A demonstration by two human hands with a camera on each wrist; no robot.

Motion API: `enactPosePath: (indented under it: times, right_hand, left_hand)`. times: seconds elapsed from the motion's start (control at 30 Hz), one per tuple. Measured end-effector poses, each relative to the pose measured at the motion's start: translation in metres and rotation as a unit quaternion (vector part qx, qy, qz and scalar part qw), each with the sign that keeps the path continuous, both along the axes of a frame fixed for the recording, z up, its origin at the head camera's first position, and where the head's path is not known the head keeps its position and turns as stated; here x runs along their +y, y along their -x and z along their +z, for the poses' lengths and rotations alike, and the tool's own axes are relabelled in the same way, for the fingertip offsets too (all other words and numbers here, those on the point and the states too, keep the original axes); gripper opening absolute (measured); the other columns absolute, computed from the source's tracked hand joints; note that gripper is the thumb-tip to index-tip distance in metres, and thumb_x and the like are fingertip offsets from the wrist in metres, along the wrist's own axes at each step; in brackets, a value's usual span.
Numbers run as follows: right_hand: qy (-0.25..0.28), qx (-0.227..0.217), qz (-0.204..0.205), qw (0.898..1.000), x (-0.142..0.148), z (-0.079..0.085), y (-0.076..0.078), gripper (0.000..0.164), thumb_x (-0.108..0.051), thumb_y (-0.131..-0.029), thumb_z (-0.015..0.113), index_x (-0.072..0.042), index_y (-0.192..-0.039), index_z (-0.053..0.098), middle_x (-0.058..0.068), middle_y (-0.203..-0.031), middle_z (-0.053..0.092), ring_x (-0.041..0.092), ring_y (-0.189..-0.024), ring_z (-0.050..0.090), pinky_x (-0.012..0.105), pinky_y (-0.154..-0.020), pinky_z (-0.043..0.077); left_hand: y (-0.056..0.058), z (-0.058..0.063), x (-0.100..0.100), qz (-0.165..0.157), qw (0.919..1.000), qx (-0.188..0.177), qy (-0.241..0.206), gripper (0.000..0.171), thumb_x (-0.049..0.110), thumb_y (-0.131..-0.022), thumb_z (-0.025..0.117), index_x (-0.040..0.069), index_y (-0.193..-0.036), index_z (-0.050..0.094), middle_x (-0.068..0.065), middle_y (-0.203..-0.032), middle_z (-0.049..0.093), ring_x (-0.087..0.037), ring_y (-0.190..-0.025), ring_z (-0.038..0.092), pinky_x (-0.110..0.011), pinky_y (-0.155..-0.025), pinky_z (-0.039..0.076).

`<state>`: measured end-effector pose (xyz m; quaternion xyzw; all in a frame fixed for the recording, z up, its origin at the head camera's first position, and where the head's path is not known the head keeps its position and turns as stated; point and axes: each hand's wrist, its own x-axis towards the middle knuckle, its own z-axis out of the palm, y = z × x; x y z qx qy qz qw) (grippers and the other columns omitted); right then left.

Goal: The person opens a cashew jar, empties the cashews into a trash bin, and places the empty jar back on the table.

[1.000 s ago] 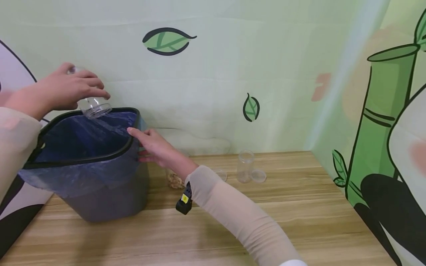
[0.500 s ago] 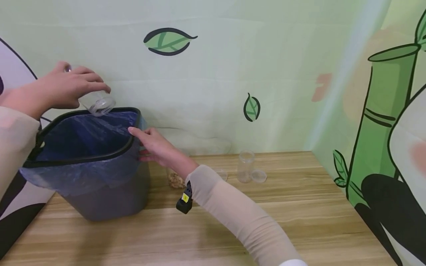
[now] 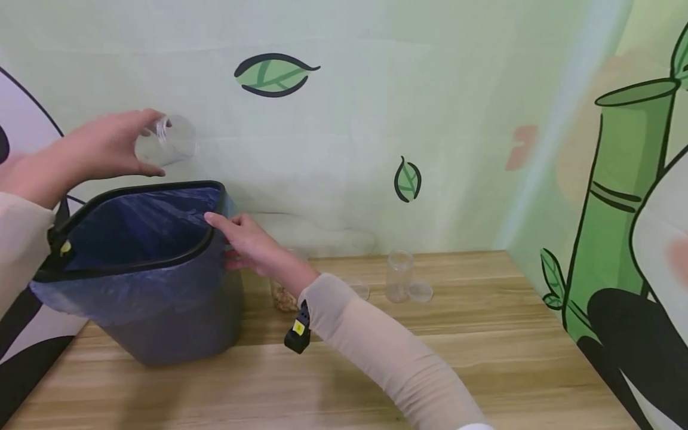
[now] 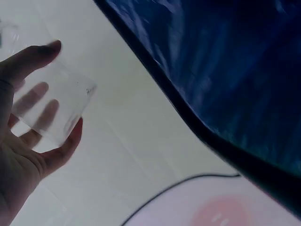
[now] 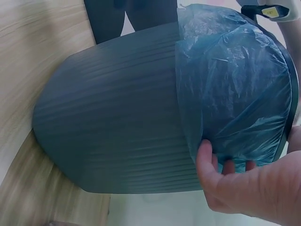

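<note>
My left hand [image 3: 104, 143] grips a clear plastic jar [image 3: 181, 142], held tilted on its side just above the back rim of a grey trash can [image 3: 177, 328]. In the left wrist view the jar [image 4: 70, 96] is see-through, with thumb and fingers curled around it and nothing showing inside. A blue plastic liner [image 3: 134, 227] lines the can and folds down over its black rim. My right hand [image 3: 249, 239] holds the can's right side, thumb at the rim. Seen from the right wrist, its fingers [image 5: 205, 160] press on the outside of the liner.
Behind my right forearm stands a clear jar with brown pieces [image 3: 283, 297] at its bottom, partly hidden. Farther right are a clear jar [image 3: 399, 278], a round clear lid [image 3: 421, 291] and another lid [image 3: 360, 289]. A printed cloth backdrop [image 3: 333, 119] rises behind the wooden table [image 3: 484, 334].
My left hand has turned the jar from mouth-down over the can to lying sideways, and raised it above the rim. The right hand keeps its hold on the can.
</note>
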<state>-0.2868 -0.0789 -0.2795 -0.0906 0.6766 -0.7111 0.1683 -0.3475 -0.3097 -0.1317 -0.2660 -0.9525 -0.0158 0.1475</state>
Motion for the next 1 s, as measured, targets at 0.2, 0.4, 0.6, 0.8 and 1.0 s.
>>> enactPosePath:
  times: [0.2, 0.4, 0.6, 0.8, 1.0]
  right_hand:
    - [-0.037, 0.012, 0.012, 0.999, 0.006, -0.001, 0.001, 0.056, -0.057, -0.1, 0.055, -0.008, -0.128, 0.052, 0.008, -0.114, 0.059, 0.036, -0.108, 0.064, 0.05, -0.094, 0.055]
    - [-0.052, 0.05, 0.049, 0.996, 0.032, -0.003, 0.011, 0.059, -0.056, -0.104, 0.044, -0.009, -0.134, 0.064, 0.005, -0.119, 0.07, 0.03, -0.103, 0.067, 0.047, -0.092, 0.055]
    - [-0.133, 0.149, 0.067, 0.978, 0.076, 0.006, 0.016, 0.047, -0.046, -0.105, 0.049, -0.01, -0.133, 0.061, 0.003, -0.122, 0.071, 0.019, -0.102, 0.068, 0.043, -0.092, 0.055]
    - [-0.2, 0.207, 0.042, 0.957, 0.12, 0.005, 0.017, 0.039, -0.035, -0.108, 0.047, -0.011, -0.138, 0.056, 0.003, -0.123, 0.07, 0.02, -0.107, 0.066, 0.04, -0.092, 0.054]
    - [-0.269, 0.254, -0.005, 0.929, 0.155, -0.005, 0.008, 0.036, -0.036, -0.106, 0.053, -0.016, -0.135, 0.059, 0.005, -0.126, 0.069, 0.019, -0.11, 0.065, 0.04, -0.091, 0.054]
  left_hand:
    - [-0.02, 0.008, 0.02, 0.053, 0.9893, -0.073, -0.115, 0.095, 0.043, -0.084, 0.082, -0.005, -0.146, 0.029, -0.036, -0.137, 0.052, -0.055, -0.122, 0.053, -0.066, -0.09, 0.049]
    - [-0.038, 0.015, 0.044, 0.058, 0.9593, -0.141, -0.237, 0.101, 0.045, -0.089, 0.077, 0.001, -0.156, 0.015, -0.032, -0.142, 0.05, -0.045, -0.12, 0.054, -0.026, -0.067, 0.053]
    - [-0.057, 0.014, 0.064, 0.043, 0.9469, -0.155, -0.278, 0.098, 0.046, -0.091, 0.074, 0.004, -0.159, 0.016, -0.028, -0.142, 0.054, -0.041, -0.121, 0.055, -0.02, -0.066, 0.052]
    - [-0.076, 0.007, 0.085, 0.019, 0.9378, -0.175, -0.299, 0.093, 0.045, -0.092, 0.074, 0.007, -0.158, 0.02, -0.023, -0.142, 0.055, -0.041, -0.126, 0.055, -0.026, -0.079, 0.056]
    - [-0.098, 0.001, 0.108, -0.013, 0.9254, -0.191, -0.327, 0.087, 0.038, -0.092, 0.075, 0.011, -0.156, 0.023, -0.02, -0.142, 0.056, -0.036, -0.128, 0.057, -0.04, -0.092, 0.055]
